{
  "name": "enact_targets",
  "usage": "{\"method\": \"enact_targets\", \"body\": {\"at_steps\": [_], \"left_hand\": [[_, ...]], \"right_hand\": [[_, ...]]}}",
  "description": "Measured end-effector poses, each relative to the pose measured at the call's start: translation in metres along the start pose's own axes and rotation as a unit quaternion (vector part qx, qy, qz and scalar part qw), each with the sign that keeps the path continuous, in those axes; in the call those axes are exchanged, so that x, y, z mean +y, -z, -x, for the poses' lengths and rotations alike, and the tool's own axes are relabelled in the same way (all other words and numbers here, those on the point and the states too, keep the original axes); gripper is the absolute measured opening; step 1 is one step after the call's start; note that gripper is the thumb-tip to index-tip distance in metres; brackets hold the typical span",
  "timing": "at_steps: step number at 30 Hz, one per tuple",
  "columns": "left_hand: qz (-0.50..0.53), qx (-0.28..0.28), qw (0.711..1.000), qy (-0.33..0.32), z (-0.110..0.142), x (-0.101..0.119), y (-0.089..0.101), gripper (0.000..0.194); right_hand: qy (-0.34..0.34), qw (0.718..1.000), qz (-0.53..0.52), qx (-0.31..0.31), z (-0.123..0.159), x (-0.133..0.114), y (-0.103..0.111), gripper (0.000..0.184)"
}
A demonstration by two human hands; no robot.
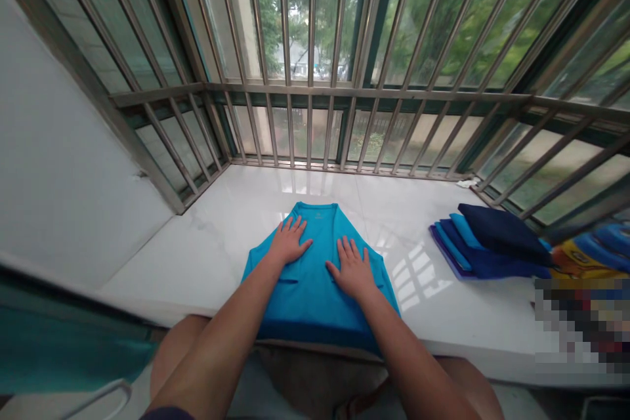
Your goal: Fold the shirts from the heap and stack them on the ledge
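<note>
A bright blue shirt [317,302] lies spread on the white marble sill, its neckline toward the window and its lower edge at the sill's front. Flat on the shirt's upper left rests my left hand [290,241], fingers spread. My right hand [353,267] lies open on the right side of the same shirt, a little nearer to me. A small dark slit or fold shows in the cloth by each wrist. Neither hand grips the cloth.
To the right sits a stack of folded clothes [497,243] in navy, blue and purple. Beside it is a yellow and blue packet [590,249], partly blurred. Metal window bars [310,92] enclose the white sill [197,262]. A white wall stands at left.
</note>
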State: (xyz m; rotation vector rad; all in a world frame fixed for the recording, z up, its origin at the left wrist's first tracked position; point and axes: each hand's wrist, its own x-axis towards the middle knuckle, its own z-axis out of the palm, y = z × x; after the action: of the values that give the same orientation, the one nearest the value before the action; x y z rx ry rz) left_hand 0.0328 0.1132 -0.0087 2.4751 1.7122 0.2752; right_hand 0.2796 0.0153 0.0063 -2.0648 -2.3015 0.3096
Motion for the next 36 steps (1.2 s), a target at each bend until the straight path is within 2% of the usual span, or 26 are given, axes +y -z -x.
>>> {"method": "enact_targets", "body": {"at_steps": [4,7,11,15,18,23,25,28,32,34,36], "left_hand": [[0.002,-0.011,1.0,-0.009,0.009,0.005,0.001,0.081],[0.038,-0.017,0.999,0.005,0.006,0.007,0.005,0.076],[0.106,-0.003,0.992,0.068,-0.014,0.003,0.017,0.046],[0.116,0.019,0.987,0.112,-0.046,-0.014,0.034,0.038],[0.114,0.016,0.983,0.143,-0.072,-0.029,0.047,0.036],[0.101,-0.025,0.981,0.166,-0.12,-0.043,0.057,0.038],[0.102,-0.052,0.98,0.164,-0.135,-0.044,0.057,0.03],[0.117,-0.101,0.974,0.164,-0.15,-0.044,0.058,0.017],[0.167,-0.129,0.963,0.166,-0.151,-0.043,0.066,0.012],[0.196,-0.118,0.959,0.166,-0.139,-0.041,0.074,0.014],[0.222,-0.1,0.955,0.167,-0.115,-0.036,0.082,0.017]], "right_hand": [[-0.009,1.0,-0.002,0.004,0.01,0.0,0.0,0.087],[-0.017,1.0,-0.002,0.0,0.013,-0.001,0.002,0.087],[-0.025,1.0,0.0,-0.014,0.015,-0.003,0.001,0.085],[-0.037,0.999,0.005,-0.022,0.009,-0.005,0.011,0.073],[-0.021,1.0,0.017,0.011,-0.017,-0.001,0.037,0.056],[-0.046,0.997,0.026,0.051,-0.104,0.014,0.085,0.041],[-0.065,0.996,0.027,0.054,-0.139,0.019,0.092,0.041],[-0.079,0.996,0.026,0.036,-0.178,0.022,0.091,0.043],[-0.065,0.998,0.008,0.007,-0.194,0.023,0.09,0.04],[-0.047,0.999,-0.006,0.02,-0.187,0.024,0.097,0.035],[-0.031,0.998,-0.016,0.043,-0.167,0.026,0.105,0.031]]}}
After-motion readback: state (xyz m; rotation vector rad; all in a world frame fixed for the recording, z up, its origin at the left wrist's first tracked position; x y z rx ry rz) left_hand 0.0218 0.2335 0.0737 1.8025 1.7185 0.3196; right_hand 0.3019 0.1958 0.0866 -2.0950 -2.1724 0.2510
